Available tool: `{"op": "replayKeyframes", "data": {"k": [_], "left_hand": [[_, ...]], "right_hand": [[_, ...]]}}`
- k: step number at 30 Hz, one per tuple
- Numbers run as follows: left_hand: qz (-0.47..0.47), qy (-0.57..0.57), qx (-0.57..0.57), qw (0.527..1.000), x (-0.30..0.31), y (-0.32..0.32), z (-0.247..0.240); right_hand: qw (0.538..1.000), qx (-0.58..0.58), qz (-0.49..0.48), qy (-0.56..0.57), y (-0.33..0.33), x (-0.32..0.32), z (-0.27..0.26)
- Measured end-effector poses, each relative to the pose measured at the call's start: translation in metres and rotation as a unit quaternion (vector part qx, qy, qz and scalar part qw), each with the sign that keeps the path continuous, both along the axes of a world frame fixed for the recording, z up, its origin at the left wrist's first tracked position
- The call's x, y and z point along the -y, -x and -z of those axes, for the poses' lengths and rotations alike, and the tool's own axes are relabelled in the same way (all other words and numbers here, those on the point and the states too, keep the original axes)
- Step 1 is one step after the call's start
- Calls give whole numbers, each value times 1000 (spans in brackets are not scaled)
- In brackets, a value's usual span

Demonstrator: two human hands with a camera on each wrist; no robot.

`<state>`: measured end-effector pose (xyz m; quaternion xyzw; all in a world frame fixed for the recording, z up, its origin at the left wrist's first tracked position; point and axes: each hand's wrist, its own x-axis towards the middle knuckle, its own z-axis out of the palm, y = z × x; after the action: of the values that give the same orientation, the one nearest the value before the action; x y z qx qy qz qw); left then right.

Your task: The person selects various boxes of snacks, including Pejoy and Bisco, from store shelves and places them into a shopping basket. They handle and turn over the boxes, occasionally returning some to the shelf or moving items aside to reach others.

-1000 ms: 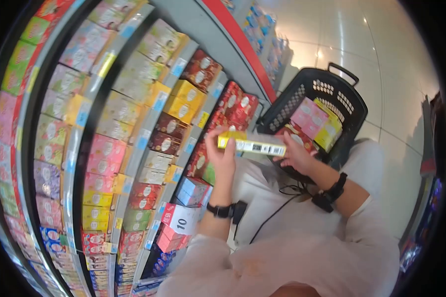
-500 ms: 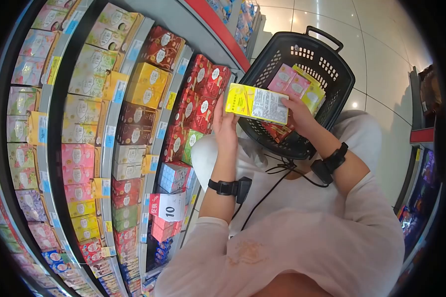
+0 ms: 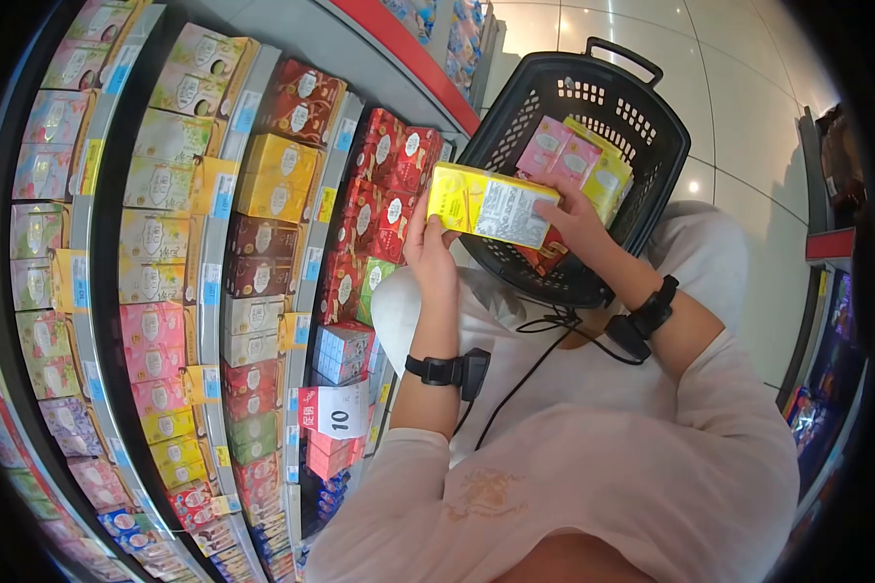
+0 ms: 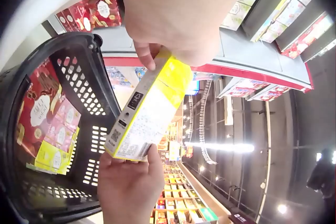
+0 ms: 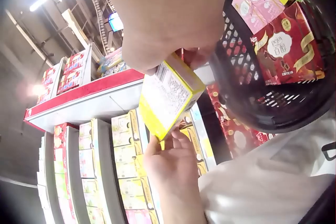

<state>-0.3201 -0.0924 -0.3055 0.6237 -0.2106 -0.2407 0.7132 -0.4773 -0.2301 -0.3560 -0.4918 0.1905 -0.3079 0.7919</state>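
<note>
Between the two hands, above the basket's near end, is a yellow snack box [image 3: 494, 206] with a white and silver panel of small print facing up. The left hand [image 3: 431, 245] grips its left end, thumb along the near edge. At the other end, the right hand [image 3: 576, 218] holds it with the thumb over the printed face. A narrow side with a dark label shows on the box [image 4: 149, 111] in the left wrist view. From the right wrist camera, the left hand [image 5: 176, 163] pinches the box's lower corner.
A black shopping basket [image 3: 666, 199] holds pink boxes [image 3: 557, 151], a yellow-green box [image 3: 609, 189] and a red Pejoy box [image 5: 286, 45]. Shelves at left carry rows of coloured snack boxes [image 3: 156, 340]. A "10" price sign [image 3: 338, 413] sticks out near the left forearm. Cables [image 3: 525, 379] hang between the wrist cameras.
The box has turned from its narrow barcode side to its broad printed face. Both hands keep hold of it. The basket and shelves have shifted in the head view.
</note>
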Motion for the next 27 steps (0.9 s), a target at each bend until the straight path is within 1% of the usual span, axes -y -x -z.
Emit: {"op": "replayKeyframes", "data": {"k": [1,2,4,5,6,7,8,10,11,12,14,15,16,18,19,21,22,25,26,27], "left_hand": [[1,-1,0,1000,0,0,1],[-8,-17,-17,1000,1,-1,1],[-16,-33,-36,999,4,1,0],[-9,-38,-45,998,5,4,-1],[-3,-44,-54,998,6,6,-2],[22,-32,-55,998,6,7,-2],[22,-34,-55,998,6,8,-2],[9,33,-36,999,7,10,-1],[-4,69,-33,997,9,8,1],[-2,68,-35,997,8,8,1],[1,101,-25,995,9,5,1],[3,89,-18,996,8,5,2],[23,74,13,997,8,5,3],[31,32,73,996,6,6,9],[61,39,80,994,7,10,7],[105,46,110,987,7,11,3],[105,50,104,988,8,10,4],[160,11,123,979,8,9,4],[156,15,118,981,9,12,4],[163,-7,76,984,11,19,-8]], "right_hand": [[999,5,-2,31,1,-1,-3],[1000,5,-2,31,5,-3,-7],[977,-108,4,183,12,-7,-24],[977,-109,3,183,14,-8,-31],[954,-81,1,288,14,-9,-38],[920,-51,-1,390,14,-11,-40],[920,-51,-2,388,14,-14,-38],[852,-44,30,522,15,-22,-34],[864,-52,-6,500,18,-26,-36],[865,-55,-6,499,17,-27,-37],[853,-45,-23,520,19,-27,-40],[856,-50,-19,514,17,-27,-32],[853,-69,-17,516,16,-27,-28],[861,-79,13,501,15,-28,-28],[858,-96,15,504,17,-25,-31],[896,-139,-106,408,19,-21,-37],[894,-146,-108,411,20,-20,-39],[876,-162,-136,434,21,-18,-39],[882,-145,-134,428,19,-18,-33],[888,-128,-133,422,18,-17,-29]]}}
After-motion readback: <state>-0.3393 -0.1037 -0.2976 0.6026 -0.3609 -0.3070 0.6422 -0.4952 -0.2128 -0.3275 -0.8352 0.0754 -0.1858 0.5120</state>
